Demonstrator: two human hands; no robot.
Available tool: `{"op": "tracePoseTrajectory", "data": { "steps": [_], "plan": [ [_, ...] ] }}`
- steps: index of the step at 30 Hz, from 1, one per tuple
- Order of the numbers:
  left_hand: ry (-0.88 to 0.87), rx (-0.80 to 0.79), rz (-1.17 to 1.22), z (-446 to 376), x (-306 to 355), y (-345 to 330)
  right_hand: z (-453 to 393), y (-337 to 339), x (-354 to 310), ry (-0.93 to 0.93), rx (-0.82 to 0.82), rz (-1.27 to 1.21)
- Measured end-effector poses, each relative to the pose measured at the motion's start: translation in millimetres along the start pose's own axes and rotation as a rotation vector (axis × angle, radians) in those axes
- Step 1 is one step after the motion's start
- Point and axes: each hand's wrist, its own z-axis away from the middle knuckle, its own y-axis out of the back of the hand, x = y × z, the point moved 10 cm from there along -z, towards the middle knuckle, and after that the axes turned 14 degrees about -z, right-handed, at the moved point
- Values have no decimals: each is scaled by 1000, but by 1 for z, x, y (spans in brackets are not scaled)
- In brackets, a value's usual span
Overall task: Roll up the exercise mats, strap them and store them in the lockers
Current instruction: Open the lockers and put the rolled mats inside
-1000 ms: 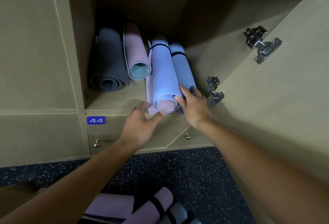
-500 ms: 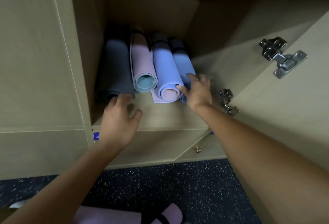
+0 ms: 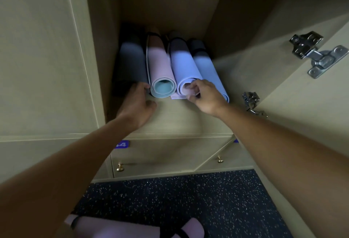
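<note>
The lavender mat (image 3: 184,67) end is pinched by the right hand (image 3: 204,97) fingers (image 3: 190,86); the left hand (image 3: 138,103) fingers (image 3: 145,86), relaxed, touch the pink mat (image 3: 160,67). Bare locker shelf (image 3: 179,116) is left below them.

Open locker (image 3: 188,120), 4 rolled mats inside, side by side on its floor, ends toward the front. Left to right: mat 1 (image 3: 130,64) against the left wall, mat 2 (image 3: 160,67) touching it, mat 3 (image 3: 183,64), mat 4 (image 3: 205,65) rightmost. Left hand (image 3: 138,103) on the locker floor in front of mat 1, fingertips at the mat 1/mat 2 gap. Right hand (image 3: 204,96) at the front end of mat 3, fingers curled on its edge, covering part of mat 4's end. Open door (image 3: 302,124) to the right, 2 hinges: upper hinge (image 3: 317,52), lower hinge (image 3: 251,101). Drawer (image 3: 170,154) below the locker, number tag (image 3: 121,144) at its upper left. Floor (image 3: 188,203) in front; another rolled mat (image 3: 132,228) lies on it at the bottom edge.
</note>
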Motion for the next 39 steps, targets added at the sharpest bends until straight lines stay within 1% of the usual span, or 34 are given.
{"op": "tracePoseTrajectory", "data": {
  "steps": [3,7,11,13,16,18,22,23,25,27,29,32,35,37,39],
  "plan": [
    [-32,-26,27,-12,2,-1,-8,-8,-3,-20,-44,4],
    [-47,-51,17,-18,2,-4,-9,-2,-5,23,2,-65],
    [-31,-46,-123,-7,4,-5,0,6,-3,47,63,-75],
    [2,-42,-183,4,6,-3,9,6,-4,47,94,-98],
    [34,-6,-206,30,6,2,25,0,-9,49,57,-149],
    [5,18,-234,50,8,3,38,-4,-15,63,42,-156],
    [-78,53,-234,99,13,4,76,-14,-21,76,104,-235],
    [-93,35,-236,111,13,0,90,-19,-23,82,111,-262],
    [-118,-66,-242,130,12,-16,124,-30,-26,102,101,-311],
    [-154,-174,-242,146,13,-31,163,-44,-25,86,49,-328],
    [-206,-257,-266,162,13,-46,202,-59,-15,29,-21,-306],
    [-289,-361,-355,189,7,-74,254,-81,14,-73,-86,-337],
    [-376,-470,-417,216,6,-108,301,-97,51,-200,-97,-378],
    [-433,-539,-440,233,9,-132,330,-106,76,-327,-115,-398],
    [-460,-607,-425,251,8,-157,363,-124,104,-477,-188,-429]
  ]
}}
